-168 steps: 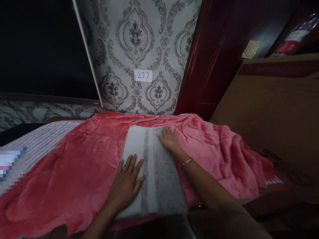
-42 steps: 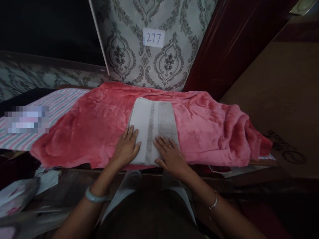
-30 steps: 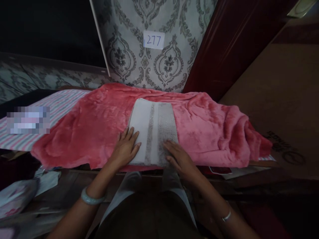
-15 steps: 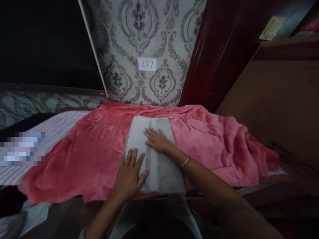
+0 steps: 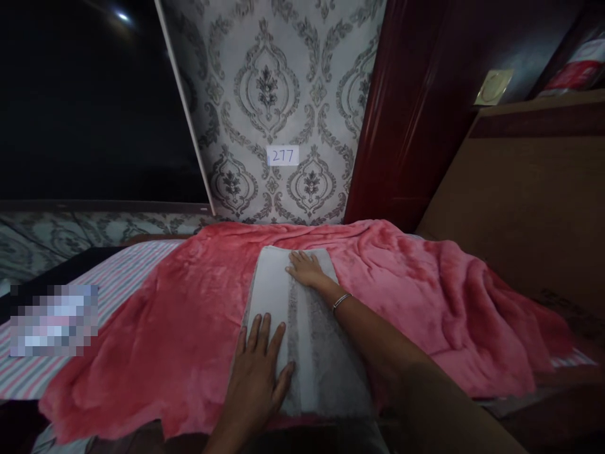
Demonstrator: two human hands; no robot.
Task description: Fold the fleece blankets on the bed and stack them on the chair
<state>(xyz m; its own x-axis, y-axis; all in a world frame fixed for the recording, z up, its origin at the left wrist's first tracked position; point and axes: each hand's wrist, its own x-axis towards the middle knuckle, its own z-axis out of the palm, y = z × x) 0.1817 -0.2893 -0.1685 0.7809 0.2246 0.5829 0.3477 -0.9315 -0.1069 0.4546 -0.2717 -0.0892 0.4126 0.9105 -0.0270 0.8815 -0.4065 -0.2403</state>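
A folded grey-and-white fuzzy cloth (image 5: 271, 277) with a pale stripe down its length lies on a pink plush blanket (image 5: 189, 328). My left hand (image 5: 259, 366) rests flat on the cloth's near left part, fingers spread and pointing away from me. Farther up, near its far edge, my right hand (image 5: 306, 269) lies palm down on it, fingers stretched out; a bracelet (image 5: 340, 302) circles that wrist. Neither hand grips anything. My right forearm covers part of the cloth's right side.
Under the blanket a striped sheet (image 5: 142, 261) shows on the left, with a blurred-out item (image 5: 54, 320) on it. A dark screen (image 5: 89, 113) stands at the back left. A large cardboard box (image 5: 520, 208) is on the right, and patterned wallpaper (image 5: 267, 88) behind.
My right hand has slid forward and slightly right, closer to the cloth's far edge. My left hand keeps about the same place on it. The camera view has tilted up.
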